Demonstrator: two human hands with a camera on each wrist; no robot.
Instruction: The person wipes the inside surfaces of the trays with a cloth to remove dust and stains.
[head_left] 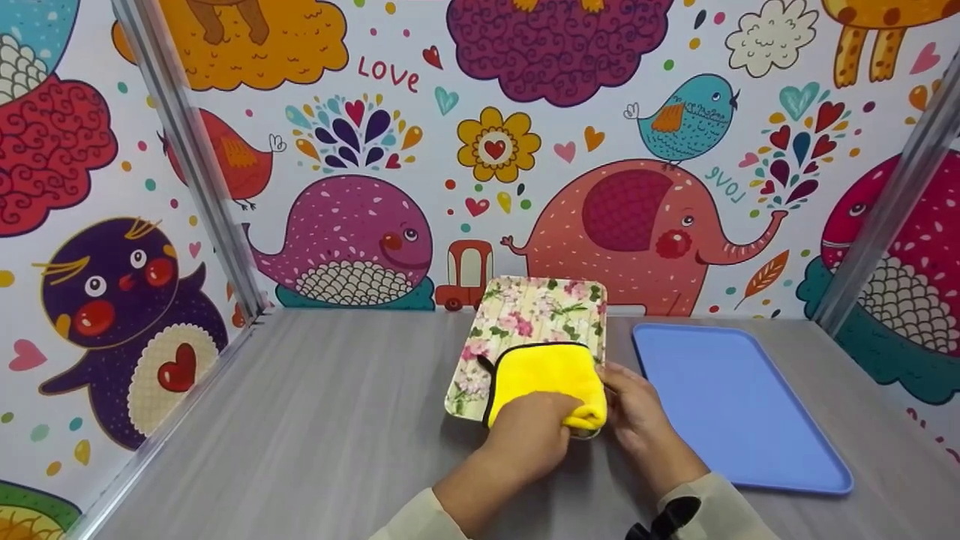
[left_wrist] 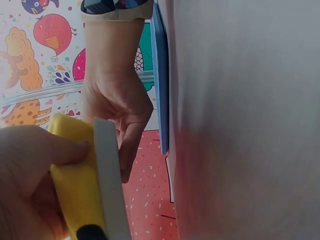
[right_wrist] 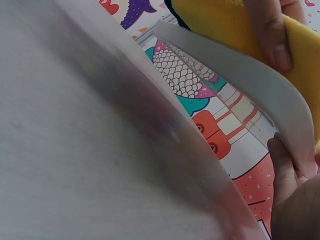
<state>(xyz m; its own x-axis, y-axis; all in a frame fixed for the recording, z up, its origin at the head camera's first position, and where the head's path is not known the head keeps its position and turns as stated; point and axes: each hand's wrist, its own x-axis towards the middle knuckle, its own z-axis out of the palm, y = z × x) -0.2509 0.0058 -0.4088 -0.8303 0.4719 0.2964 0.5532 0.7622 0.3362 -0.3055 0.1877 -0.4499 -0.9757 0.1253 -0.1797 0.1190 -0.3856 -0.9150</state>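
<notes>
A tray with a pink floral print (head_left: 517, 315) is held above the table, its plain pale rim (left_wrist: 110, 180) showing side-on in the left wrist view. A folded yellow cloth with dark edging (head_left: 547, 367) lies against the tray's printed face at the near end. My left hand (head_left: 529, 439) grips the cloth there, its thumb on top and other fingers curled into it. At the tray's right edge, my right hand (head_left: 637, 409) holds the rim; its fingers (right_wrist: 282, 167) reach under the tray in the right wrist view.
A blue tray (head_left: 735, 405) lies flat on the grey table (head_left: 337, 405), to the right of my right hand. Behind stands a wall panel printed with cartoon animals (head_left: 352, 225), with metal posts (head_left: 199, 165) at the corners.
</notes>
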